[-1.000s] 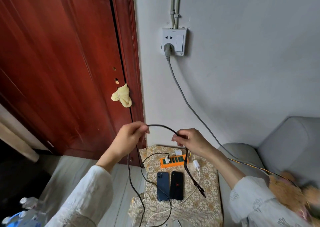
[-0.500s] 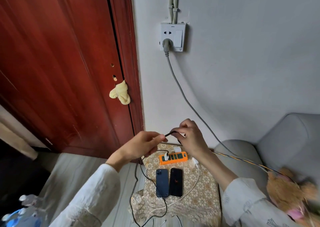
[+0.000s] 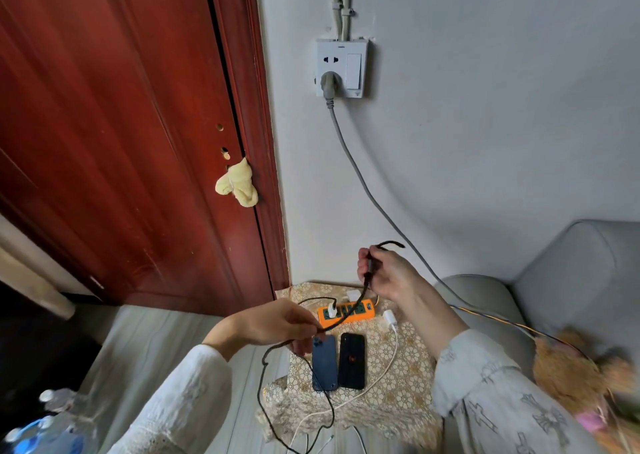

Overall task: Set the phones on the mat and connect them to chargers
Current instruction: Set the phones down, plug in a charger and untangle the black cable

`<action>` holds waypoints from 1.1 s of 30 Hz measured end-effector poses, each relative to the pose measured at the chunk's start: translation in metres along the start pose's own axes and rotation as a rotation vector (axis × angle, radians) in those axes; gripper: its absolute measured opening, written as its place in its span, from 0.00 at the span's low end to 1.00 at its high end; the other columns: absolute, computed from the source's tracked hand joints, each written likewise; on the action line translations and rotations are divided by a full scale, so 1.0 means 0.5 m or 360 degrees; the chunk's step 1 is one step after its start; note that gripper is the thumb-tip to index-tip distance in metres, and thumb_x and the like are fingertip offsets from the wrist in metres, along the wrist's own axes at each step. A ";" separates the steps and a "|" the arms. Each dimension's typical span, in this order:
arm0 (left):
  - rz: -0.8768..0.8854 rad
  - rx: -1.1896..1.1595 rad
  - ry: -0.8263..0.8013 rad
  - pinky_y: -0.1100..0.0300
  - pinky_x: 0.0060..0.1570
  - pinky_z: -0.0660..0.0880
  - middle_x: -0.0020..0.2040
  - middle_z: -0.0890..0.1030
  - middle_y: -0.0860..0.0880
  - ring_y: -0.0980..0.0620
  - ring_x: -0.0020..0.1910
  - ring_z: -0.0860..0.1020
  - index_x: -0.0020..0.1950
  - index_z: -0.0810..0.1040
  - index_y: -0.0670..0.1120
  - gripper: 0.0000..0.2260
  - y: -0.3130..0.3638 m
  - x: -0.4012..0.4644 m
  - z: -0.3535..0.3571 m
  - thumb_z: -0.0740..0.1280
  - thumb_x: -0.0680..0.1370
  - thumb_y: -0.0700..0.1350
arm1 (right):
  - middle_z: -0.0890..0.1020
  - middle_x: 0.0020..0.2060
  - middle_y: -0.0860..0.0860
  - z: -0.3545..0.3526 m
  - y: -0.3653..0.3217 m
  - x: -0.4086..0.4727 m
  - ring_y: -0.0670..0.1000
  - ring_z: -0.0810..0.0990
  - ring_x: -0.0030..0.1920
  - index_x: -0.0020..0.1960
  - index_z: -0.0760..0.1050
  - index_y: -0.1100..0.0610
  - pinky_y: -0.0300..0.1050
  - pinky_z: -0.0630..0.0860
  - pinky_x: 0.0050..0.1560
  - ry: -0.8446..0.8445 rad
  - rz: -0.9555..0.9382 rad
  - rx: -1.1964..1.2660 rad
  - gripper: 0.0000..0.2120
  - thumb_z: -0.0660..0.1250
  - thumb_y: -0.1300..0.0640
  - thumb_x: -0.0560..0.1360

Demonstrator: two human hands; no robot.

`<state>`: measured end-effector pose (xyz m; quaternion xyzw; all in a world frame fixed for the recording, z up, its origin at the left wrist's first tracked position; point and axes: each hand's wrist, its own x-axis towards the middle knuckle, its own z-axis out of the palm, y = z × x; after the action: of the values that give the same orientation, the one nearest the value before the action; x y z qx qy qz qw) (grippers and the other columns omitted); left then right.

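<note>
No brand name or lettering is readable on anything. Two phones, a blue phone (image 3: 325,363) and a black phone (image 3: 352,360), lie side by side, backs up, on the patterned mat (image 3: 398,377), just in front of an orange power strip (image 3: 347,312). The right hand (image 3: 388,273) grips a black cable (image 3: 349,315) in curled fingers; the left hand (image 3: 277,323) pinches the same cable lower down. A white cable (image 3: 381,379) runs past the black phone. A grey cord (image 3: 360,179) hangs from the wall socket (image 3: 341,68).
</note>
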<state>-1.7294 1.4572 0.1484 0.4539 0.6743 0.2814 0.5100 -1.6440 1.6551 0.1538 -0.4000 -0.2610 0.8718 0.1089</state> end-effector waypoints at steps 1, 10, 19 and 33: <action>-0.0036 0.0054 0.0044 0.67 0.42 0.76 0.43 0.82 0.49 0.60 0.38 0.80 0.56 0.77 0.40 0.12 -0.006 0.001 -0.001 0.59 0.79 0.43 | 0.71 0.30 0.53 -0.003 0.001 -0.004 0.46 0.66 0.28 0.42 0.71 0.62 0.36 0.66 0.20 -0.0047 -0.0060 -0.0157 0.11 0.55 0.60 0.79; -0.0016 -0.0625 0.1156 0.65 0.45 0.74 0.53 0.81 0.52 0.56 0.52 0.79 0.60 0.75 0.46 0.14 0.025 0.015 -0.040 0.59 0.79 0.51 | 0.82 0.35 0.46 -0.022 0.063 -0.067 0.45 0.78 0.38 0.52 0.77 0.54 0.37 0.75 0.41 -0.0749 -0.0445 -0.1324 0.11 0.56 0.61 0.79; 0.0239 -0.1124 0.1148 0.61 0.43 0.69 0.38 0.85 0.54 0.60 0.36 0.81 0.50 0.80 0.45 0.06 0.057 0.038 -0.037 0.67 0.74 0.41 | 0.83 0.42 0.52 -0.020 0.095 -0.097 0.45 0.82 0.43 0.47 0.79 0.53 0.35 0.76 0.42 -0.0817 -0.0427 -0.1517 0.10 0.59 0.61 0.78; 0.0347 -0.0810 0.1272 0.72 0.31 0.68 0.27 0.80 0.56 0.63 0.27 0.74 0.31 0.78 0.47 0.10 0.053 0.025 -0.011 0.68 0.73 0.45 | 0.84 0.48 0.58 -0.028 0.101 -0.074 0.58 0.82 0.51 0.48 0.82 0.56 0.63 0.76 0.55 -0.0477 -0.0616 -0.1190 0.07 0.66 0.57 0.74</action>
<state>-1.7267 1.4804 0.1671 0.2392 0.6757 0.6414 0.2735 -1.6081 1.6030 0.1427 -0.2248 -0.6413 0.7294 0.0789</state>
